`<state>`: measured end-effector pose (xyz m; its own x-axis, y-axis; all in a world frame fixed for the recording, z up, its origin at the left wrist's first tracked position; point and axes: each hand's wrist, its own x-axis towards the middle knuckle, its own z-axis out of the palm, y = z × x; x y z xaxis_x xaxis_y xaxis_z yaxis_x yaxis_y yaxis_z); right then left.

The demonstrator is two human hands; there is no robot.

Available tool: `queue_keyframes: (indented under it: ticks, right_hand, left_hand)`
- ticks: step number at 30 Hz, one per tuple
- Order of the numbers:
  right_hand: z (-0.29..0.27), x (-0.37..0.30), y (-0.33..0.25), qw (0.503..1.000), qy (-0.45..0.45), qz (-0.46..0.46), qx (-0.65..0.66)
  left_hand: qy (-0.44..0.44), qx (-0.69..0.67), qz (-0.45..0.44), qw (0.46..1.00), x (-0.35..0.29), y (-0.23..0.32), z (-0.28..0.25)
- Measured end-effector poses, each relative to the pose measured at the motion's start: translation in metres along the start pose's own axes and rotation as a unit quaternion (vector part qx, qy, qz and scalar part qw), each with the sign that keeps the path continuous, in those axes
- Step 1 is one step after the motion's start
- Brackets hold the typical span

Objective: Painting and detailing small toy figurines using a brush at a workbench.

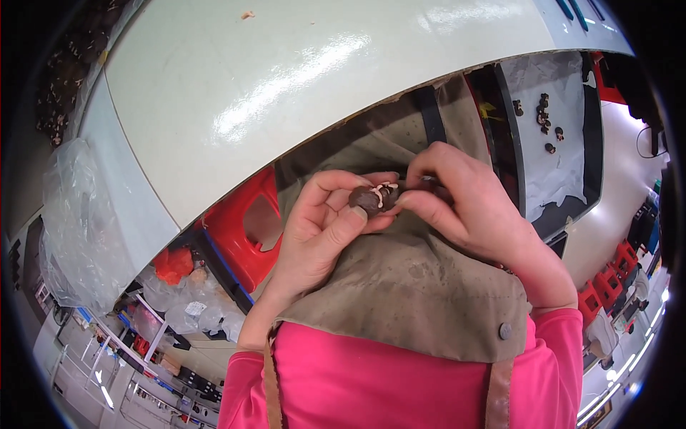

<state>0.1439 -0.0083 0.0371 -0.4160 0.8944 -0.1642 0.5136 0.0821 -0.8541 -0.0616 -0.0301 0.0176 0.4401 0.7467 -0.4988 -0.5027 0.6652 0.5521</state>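
head view: the left hand (318, 222) pinches a small dark-brown figure (363, 201) above the apron (421, 293); the right hand (471, 200) has thumb and forefinger curled at its right end, though whether they grip it i cannot tell. best hold it lightly, sparing the pale trim (379, 195). at right, a paper-lined tray (554, 175) bears similar little pieces (544, 114).

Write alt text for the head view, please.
A person's left grip holds a small brown-and-pink piece; the right grip is at its right end, above a brown apron. A white table lies beyond; similar small pieces rest on white paper at right.
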Motion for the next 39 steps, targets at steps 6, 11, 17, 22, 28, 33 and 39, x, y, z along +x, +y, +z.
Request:
queue_keyframes:
  ticks: [6, 11, 17, 22, 28, 33, 39]
  right_hand:
    - [0.001, 0.002, 0.003, 0.992, 0.01, 0.024, 0.125]
    - [-0.001, 0.005, 0.012, 0.991, -0.011, 0.007, 0.136]
    - [-0.003, 0.007, 0.007, 0.983, -0.024, 0.083, 0.162]
    - [-0.003, 0.012, 0.005, 0.982, -0.045, 0.083, 0.164]
    - [-0.01, 0.009, 0.005, 0.994, -0.041, 0.016, 0.096]
    - [-0.017, 0.008, 0.001, 0.998, -0.054, 0.023, 0.008]
    - [-0.021, 0.007, 0.001, 0.999, -0.024, -0.018, -0.023]
  left_hand:
    - [-0.07, 0.072, 0.082, 0.992, 0.004, -0.001, -0.005]
    - [-0.068, 0.118, 0.097, 0.986, 0.004, 0.002, -0.004]
    - [-0.031, 0.151, 0.079, 0.985, 0.006, 0.004, -0.001]
    - [-0.057, 0.105, 0.074, 0.99, 0.006, 0.004, -0.009]
    - [-0.059, 0.04, 0.058, 0.996, 0.008, 0.007, -0.008]
    - [-0.054, 0.037, 0.056, 0.996, 0.01, 0.007, -0.01]
    - [-0.034, 0.028, 0.031, 0.999, 0.01, 0.005, -0.007]
